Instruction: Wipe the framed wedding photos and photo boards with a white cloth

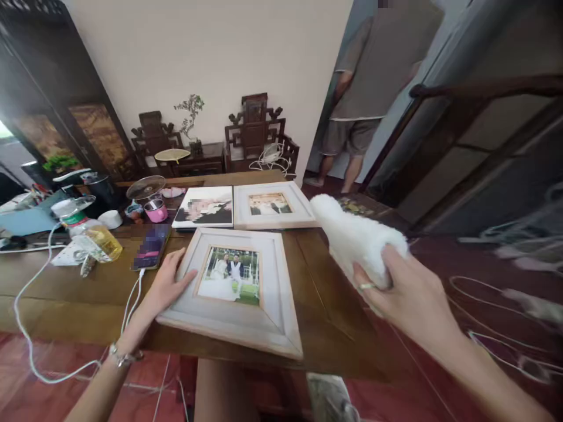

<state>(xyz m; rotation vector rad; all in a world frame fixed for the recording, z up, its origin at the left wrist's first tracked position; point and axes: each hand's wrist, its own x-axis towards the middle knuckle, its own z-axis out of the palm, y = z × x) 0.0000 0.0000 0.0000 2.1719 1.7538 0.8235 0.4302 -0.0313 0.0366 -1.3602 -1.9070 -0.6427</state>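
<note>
A white picture frame [278,281] with a photo of a couple lies face up near the table's front edge. My left hand [165,285] grips its left side, thumb on the frame's face and fingers along the outer edge. On the right, my right hand [407,290] is closed around a fluffy white cloth [354,234], raised over the table's right end and apart from the frame. Behind lie a second white frame [303,205] and an unframed photo panel [204,220], side by side.
On the table's left are a phone [152,246] on a white cable, a bottle of yellow liquid [94,237] and a pink cup [156,211]. A person [373,76] stands in the doorway behind. Dark wooden chairs [255,126] line the wall.
</note>
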